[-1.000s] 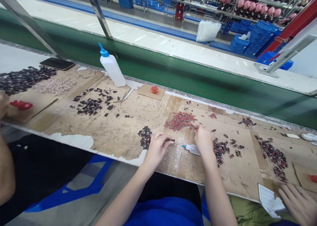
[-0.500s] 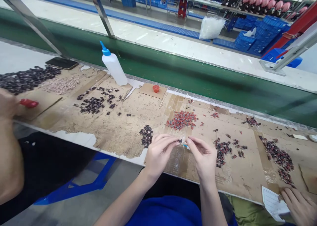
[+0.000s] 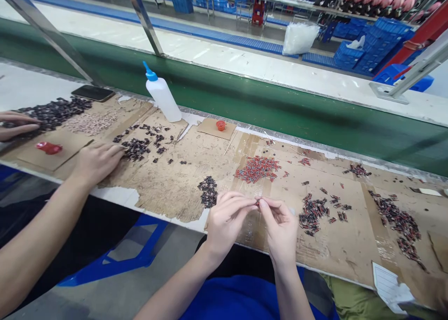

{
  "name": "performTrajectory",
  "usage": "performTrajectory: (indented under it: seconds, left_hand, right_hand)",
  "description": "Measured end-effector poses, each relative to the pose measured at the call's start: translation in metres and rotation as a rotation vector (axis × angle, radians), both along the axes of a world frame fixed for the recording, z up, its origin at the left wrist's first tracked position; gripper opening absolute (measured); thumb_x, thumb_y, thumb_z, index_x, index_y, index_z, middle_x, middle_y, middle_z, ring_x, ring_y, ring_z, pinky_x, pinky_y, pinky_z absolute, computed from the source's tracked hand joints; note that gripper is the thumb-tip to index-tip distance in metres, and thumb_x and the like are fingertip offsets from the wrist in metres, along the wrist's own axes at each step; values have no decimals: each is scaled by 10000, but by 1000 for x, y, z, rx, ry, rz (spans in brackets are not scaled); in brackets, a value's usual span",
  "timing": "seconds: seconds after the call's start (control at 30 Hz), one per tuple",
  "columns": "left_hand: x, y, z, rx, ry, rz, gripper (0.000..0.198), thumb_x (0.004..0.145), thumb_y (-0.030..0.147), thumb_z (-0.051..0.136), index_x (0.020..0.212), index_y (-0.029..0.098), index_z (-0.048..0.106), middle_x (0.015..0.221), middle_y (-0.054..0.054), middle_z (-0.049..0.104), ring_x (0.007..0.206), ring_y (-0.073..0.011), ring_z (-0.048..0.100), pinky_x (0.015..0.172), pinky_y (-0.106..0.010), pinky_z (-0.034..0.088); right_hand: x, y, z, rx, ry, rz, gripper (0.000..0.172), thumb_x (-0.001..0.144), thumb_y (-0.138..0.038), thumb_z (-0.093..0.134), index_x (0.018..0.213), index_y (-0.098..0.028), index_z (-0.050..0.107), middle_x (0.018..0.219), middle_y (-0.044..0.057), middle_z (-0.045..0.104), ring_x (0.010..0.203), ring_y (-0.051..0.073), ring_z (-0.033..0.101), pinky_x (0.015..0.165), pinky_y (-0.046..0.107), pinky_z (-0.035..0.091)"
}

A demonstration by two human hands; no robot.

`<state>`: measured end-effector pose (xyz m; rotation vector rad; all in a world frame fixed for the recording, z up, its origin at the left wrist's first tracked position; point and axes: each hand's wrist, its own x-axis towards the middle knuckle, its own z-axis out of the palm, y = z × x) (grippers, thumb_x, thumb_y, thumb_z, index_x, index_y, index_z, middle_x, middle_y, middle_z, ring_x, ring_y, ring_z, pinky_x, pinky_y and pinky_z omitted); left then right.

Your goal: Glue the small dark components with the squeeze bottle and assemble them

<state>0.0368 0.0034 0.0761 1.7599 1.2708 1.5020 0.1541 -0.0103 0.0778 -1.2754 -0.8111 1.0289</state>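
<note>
My left hand [image 3: 228, 219] and my right hand [image 3: 282, 229] meet over the front of the cardboard-covered bench. Their thumbs and fingertips pinch one small dark part [image 3: 258, 202], mostly covered by the fingers. Beside my left hand lies a pile of small black parts [image 3: 207, 192]. Beyond both hands is a heap of small red pieces with metallic glints [image 3: 258, 169]. To the right of my right hand lie small black-and-red pieces [image 3: 313, 213], some scattered away from their pile.
A white squeeze bottle [image 3: 164, 99] and a red cap [image 3: 220, 125] stand towards the back. At left, a co-worker's hand [image 3: 100, 161] rests near more black parts [image 3: 136, 149]. A phone [image 3: 93, 93] lies farther back. More black-and-red pieces [image 3: 397, 224] and a paper [image 3: 392, 287] lie right.
My fingertips have come together around the small part, my right hand shifting left. The left co-worker's hands have come onto the bench. At right, another person's hand has drawn back and blurred.
</note>
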Motion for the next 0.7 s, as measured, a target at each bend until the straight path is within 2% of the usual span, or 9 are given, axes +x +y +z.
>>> performTrajectory:
  seconds: [0.17,0.3,0.47,0.7]
  left_hand:
    - [2,-1,4,-124,-181,-69,70,805,265,718,806,237,781,756,-40,764,733,-189,678,702,-328,565]
    - [0,-2,9,-199,-246,-152,89,774,180,726,827,222,784,791,-49,768,768,-188,687,731,-312,580]
    - [-1,-4,12,-228,-239,-128,114,747,125,708,801,201,772,793,-51,758,791,-179,688,759,-288,574]
    - [5,-7,14,-373,-275,-104,62,712,167,696,772,177,710,754,-40,739,719,-165,689,724,-269,565]
  right_hand:
    - [-5,-3,-5,81,-29,-92,209,707,-384,755,723,-189,682,783,58,746,763,199,708,749,356,585]
    - [-5,-5,-4,114,-31,-85,143,709,-332,754,720,-197,708,772,50,740,760,195,703,739,348,582]
    - [-2,-6,-1,137,-10,-42,84,714,-292,748,734,-211,731,771,44,745,769,192,705,735,337,580]
    - [7,-7,-7,45,78,50,173,667,-365,788,743,-217,738,751,41,756,711,186,707,693,320,586]
